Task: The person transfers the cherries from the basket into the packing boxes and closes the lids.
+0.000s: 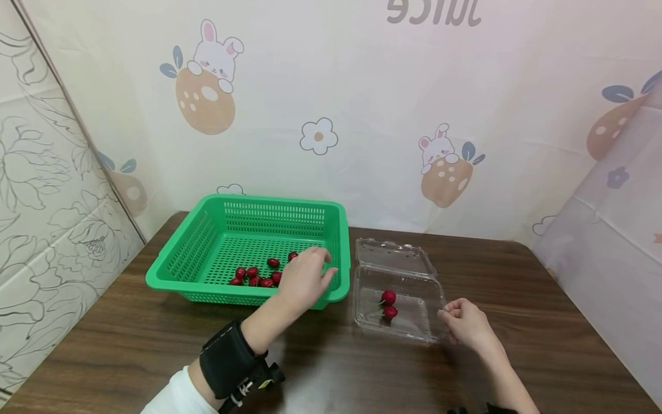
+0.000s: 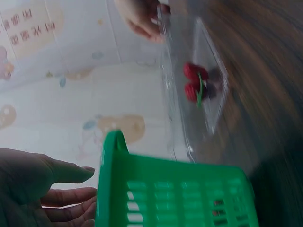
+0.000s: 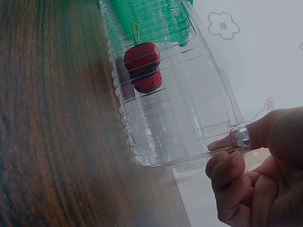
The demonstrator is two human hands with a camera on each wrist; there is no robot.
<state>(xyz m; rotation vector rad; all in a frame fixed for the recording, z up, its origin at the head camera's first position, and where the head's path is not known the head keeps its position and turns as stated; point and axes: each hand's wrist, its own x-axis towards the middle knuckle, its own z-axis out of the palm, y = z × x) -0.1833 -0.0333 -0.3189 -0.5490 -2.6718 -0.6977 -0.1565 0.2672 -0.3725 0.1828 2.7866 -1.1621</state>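
Note:
My left hand (image 1: 305, 276) is over the right side of a green basket (image 1: 207, 286), its thumb apart from the fingers and nothing seen between them. In the left wrist view the basket wall hides the fingertips. Several dark red cherries (image 1: 252, 272) lie on the basket floor near the hand. To the right, a clear plastic clamshell box (image 1: 419, 333) sits with its lid (image 1: 395, 257) folded back. Two cherries with green stems (image 3: 142, 56) rest inside it. My right hand (image 1: 468, 323) pinches the box's right rim between thumb and fingers.
The dark wooden table (image 1: 362, 379) carries both containers, the basket left and the box close beside it. A printed cloth (image 1: 362, 172) with rabbits and flowers hangs behind the table, with more cloth at both sides.

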